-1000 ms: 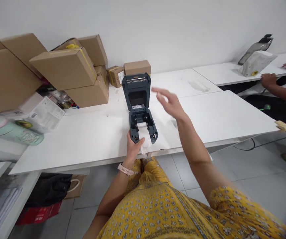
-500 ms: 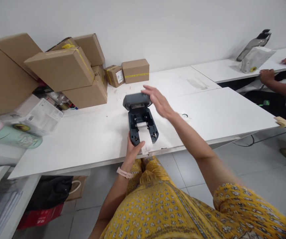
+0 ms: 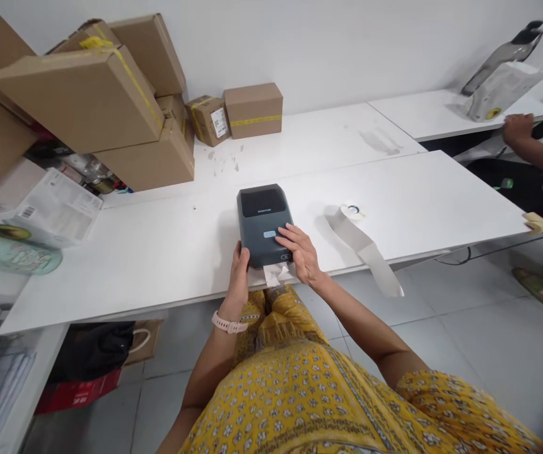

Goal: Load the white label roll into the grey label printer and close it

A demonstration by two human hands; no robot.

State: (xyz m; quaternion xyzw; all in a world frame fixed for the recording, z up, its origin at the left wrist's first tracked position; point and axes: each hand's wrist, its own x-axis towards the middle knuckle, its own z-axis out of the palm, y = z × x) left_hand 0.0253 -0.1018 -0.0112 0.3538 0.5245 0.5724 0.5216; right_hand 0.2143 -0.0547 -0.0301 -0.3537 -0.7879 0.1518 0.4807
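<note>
A dark grey-blue label printer stands with its lid closed near the front edge of the white table. Crumpled white label paper sticks out of its front. My left hand grips the printer's front left corner. My right hand rests on the lid's right side, fingers on top beside the light button. Right of the printer lies a label roll, its unrolled strip hanging over the table edge.
Cardboard boxes are stacked at the back left, above a white carton and a mint bottle. Two small boxes stand by the wall. At the right are a bag, a dark-capped bottle and another person's hands.
The printer's lid has swung down shut. My right hand has come down from the raised lid onto its top. The label roll and its strip now show uncovered.
</note>
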